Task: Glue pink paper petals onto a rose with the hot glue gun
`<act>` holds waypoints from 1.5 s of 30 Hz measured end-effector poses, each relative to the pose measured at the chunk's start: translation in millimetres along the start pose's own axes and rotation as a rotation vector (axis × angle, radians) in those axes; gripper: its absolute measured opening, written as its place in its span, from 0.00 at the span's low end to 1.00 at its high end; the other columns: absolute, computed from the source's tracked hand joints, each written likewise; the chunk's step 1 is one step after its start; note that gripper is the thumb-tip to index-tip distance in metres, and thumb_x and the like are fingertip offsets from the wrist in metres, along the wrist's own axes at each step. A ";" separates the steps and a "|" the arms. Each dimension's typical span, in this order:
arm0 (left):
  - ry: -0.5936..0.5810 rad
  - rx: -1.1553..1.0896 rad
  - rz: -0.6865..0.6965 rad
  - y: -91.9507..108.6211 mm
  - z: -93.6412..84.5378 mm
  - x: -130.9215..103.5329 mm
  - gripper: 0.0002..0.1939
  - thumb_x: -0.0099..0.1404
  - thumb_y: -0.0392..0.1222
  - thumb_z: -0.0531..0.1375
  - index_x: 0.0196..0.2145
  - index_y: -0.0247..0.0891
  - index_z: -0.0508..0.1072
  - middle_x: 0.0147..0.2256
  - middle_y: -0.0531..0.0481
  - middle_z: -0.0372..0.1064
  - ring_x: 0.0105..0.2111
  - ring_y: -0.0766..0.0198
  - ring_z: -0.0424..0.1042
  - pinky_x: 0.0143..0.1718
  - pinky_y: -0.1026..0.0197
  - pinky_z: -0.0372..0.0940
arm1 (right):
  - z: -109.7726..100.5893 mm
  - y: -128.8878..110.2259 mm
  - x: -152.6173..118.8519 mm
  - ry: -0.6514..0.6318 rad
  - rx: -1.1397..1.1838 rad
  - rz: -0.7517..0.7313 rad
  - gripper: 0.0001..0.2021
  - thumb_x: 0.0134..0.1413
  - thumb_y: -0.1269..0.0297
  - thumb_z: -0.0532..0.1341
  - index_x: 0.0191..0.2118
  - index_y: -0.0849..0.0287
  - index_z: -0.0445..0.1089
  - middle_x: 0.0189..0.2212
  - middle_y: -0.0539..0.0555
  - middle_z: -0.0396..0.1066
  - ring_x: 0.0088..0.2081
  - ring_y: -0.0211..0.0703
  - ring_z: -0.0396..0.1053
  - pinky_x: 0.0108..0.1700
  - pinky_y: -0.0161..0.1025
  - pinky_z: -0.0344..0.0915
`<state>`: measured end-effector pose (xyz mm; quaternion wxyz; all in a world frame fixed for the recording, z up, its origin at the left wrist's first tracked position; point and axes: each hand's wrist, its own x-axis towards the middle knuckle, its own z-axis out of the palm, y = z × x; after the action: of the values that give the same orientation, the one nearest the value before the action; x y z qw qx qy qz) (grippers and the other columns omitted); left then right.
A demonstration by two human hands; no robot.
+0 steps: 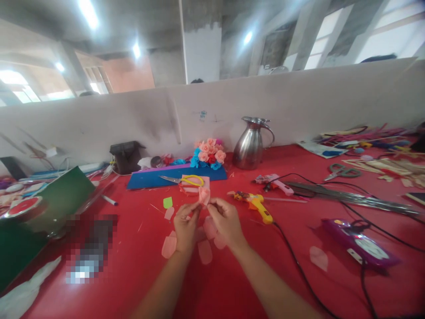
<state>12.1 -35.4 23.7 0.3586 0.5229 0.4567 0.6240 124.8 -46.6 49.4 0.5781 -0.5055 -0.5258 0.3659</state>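
Note:
Between my two hands is a small pink paper flower, held upright above the red table. My left hand pinches it low on the left side. On its right side, the fingertips of my right hand are closed on the pink paper. Several loose pink paper petals lie under and around my hands. Just beyond the flower, yellow-handled scissors rest on folded pink paper. A green paper piece lies to the left of my hands.
A yellow glue gun and a pink glue gun lie to the right, their cords trailing. Behind stand a steel jug and a bunch of paper flowers. A purple power strip sits at right, a green board at left.

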 end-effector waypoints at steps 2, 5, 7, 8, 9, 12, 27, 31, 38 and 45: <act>0.009 0.022 0.013 0.2 -0.7 -0.2 0.08 0.54 0.43 0.61 0.32 0.41 0.78 0.30 0.47 0.73 0.33 0.61 0.70 0.36 0.61 0.63 | 0.1 1.4 -0.9 0.015 -0.029 -0.020 0.06 0.47 0.65 0.56 0.26 0.59 0.69 0.22 0.49 0.68 0.23 0.37 0.62 0.26 0.33 0.57; 0.012 0.040 0.015 -1.1 -1.1 -0.6 0.08 0.55 0.43 0.61 0.32 0.41 0.78 0.30 0.47 0.72 0.32 0.61 0.69 0.36 0.61 0.63 | -0.3 2.8 -0.6 0.016 -0.021 -0.028 0.06 0.48 0.65 0.56 0.27 0.59 0.69 0.23 0.50 0.70 0.24 0.38 0.63 0.27 0.33 0.58; 0.016 0.050 0.019 -2.6 -1.0 -0.7 0.08 0.55 0.43 0.61 0.31 0.41 0.79 0.29 0.47 0.72 0.31 0.62 0.69 0.35 0.61 0.63 | -0.3 2.8 -0.2 0.013 -0.026 -0.036 0.06 0.47 0.64 0.56 0.27 0.59 0.69 0.23 0.50 0.70 0.25 0.38 0.64 0.27 0.33 0.59; 0.019 0.054 0.023 -3.4 -0.9 -0.6 0.08 0.54 0.44 0.61 0.31 0.42 0.79 0.29 0.47 0.72 0.31 0.62 0.69 0.34 0.61 0.63 | -0.1 2.2 -0.1 0.011 -0.033 -0.038 0.06 0.47 0.64 0.56 0.27 0.59 0.69 0.23 0.50 0.69 0.25 0.38 0.64 0.27 0.33 0.59; 0.023 0.056 0.027 -3.9 -0.8 -0.6 0.08 0.54 0.44 0.61 0.31 0.42 0.79 0.29 0.47 0.72 0.31 0.62 0.69 0.34 0.61 0.63 | 0.1 1.3 -0.3 0.011 -0.041 -0.040 0.06 0.47 0.64 0.57 0.27 0.59 0.69 0.23 0.50 0.70 0.25 0.38 0.64 0.27 0.33 0.59; 0.023 0.060 0.046 -4.2 -0.6 -0.3 0.08 0.54 0.43 0.61 0.31 0.42 0.79 0.29 0.47 0.72 0.32 0.61 0.69 0.35 0.61 0.63 | 1.2 -2.7 -1.7 0.008 -0.075 -0.046 0.06 0.46 0.65 0.56 0.27 0.59 0.69 0.24 0.51 0.71 0.25 0.39 0.65 0.27 0.34 0.60; 0.031 0.115 0.089 -1.4 -1.2 0.4 0.07 0.55 0.42 0.60 0.30 0.42 0.78 0.27 0.48 0.72 0.29 0.61 0.69 0.34 0.60 0.62 | 1.9 -1.4 -9.0 0.020 -0.241 -0.137 0.11 0.47 0.69 0.54 0.34 0.57 0.72 0.22 0.49 0.71 0.23 0.38 0.65 0.27 0.34 0.60; 0.028 0.051 0.028 -3.2 -0.4 -0.4 0.07 0.54 0.42 0.60 0.30 0.41 0.78 0.28 0.49 0.72 0.30 0.62 0.69 0.34 0.61 0.62 | 2.1 -4.3 -10.3 -0.025 -0.219 -0.169 0.12 0.47 0.69 0.54 0.35 0.57 0.73 0.22 0.49 0.70 0.22 0.37 0.64 0.26 0.33 0.59; 0.069 -0.076 -0.057 1.6 -1.0 -0.5 0.08 0.53 0.41 0.61 0.31 0.38 0.78 0.31 0.48 0.73 0.34 0.62 0.70 0.36 0.62 0.63 | 1.5 -10.3 -15.3 -0.105 -0.216 -0.218 0.14 0.48 0.70 0.53 0.39 0.57 0.73 0.20 0.48 0.69 0.20 0.35 0.61 0.24 0.32 0.58; 0.080 -0.178 -0.111 3.3 0.4 1.6 0.08 0.51 0.41 0.64 0.31 0.38 0.78 0.32 0.48 0.73 0.35 0.62 0.70 0.39 0.60 0.64 | 1.7 -2.9 -8.2 0.014 -0.159 -0.138 0.09 0.50 0.67 0.55 0.34 0.58 0.71 0.26 0.51 0.72 0.25 0.38 0.67 0.28 0.34 0.62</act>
<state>12.3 -34.9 27.4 0.4191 0.4376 0.4416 0.6617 121.3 -54.7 50.2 0.5637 -0.5148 -0.5827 0.2786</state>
